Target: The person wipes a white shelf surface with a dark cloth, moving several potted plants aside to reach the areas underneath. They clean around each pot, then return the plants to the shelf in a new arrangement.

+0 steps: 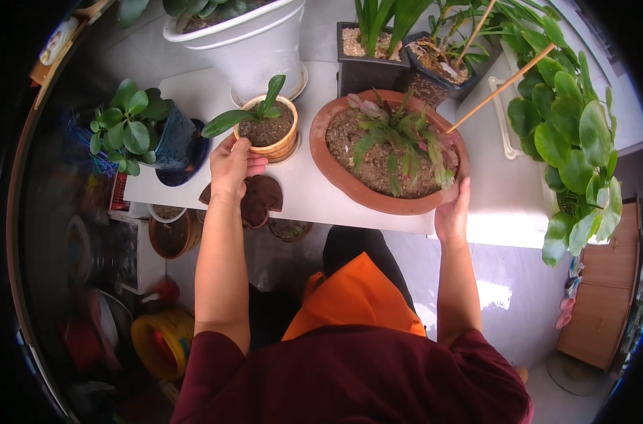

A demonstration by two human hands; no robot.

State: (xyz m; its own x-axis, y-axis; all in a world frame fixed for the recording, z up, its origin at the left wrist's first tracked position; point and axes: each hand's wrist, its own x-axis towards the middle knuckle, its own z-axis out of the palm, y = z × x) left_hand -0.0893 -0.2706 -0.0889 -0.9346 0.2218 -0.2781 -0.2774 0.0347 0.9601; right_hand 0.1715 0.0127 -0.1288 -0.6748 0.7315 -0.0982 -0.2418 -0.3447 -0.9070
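Note:
My left hand [233,165] grips the near left rim of a small yellow-brown plant pot [277,150], thumb at the soil's edge and fingers against its outer wall. A seedling with a few long green leaves [227,121] grows in it. My right hand [453,212] rests with its palm and fingers against the near right side of a large terracotta pot [348,192]; the fingers' far sides are partly hidden. In that pot a drooping cactus-like plant [393,139] with green and reddish stems stands in dry soil. Both pots are on a white table [300,196].
Behind stand a big white planter [247,45], a dark square pot [372,71] and a dark pot of orchid-like stems [433,79]. A blue pot [176,140] leans at left. Brown broken-looking pieces [261,199] lie at the front edge. A wooden stick [501,87] slants right, near trailing round leaves [565,132].

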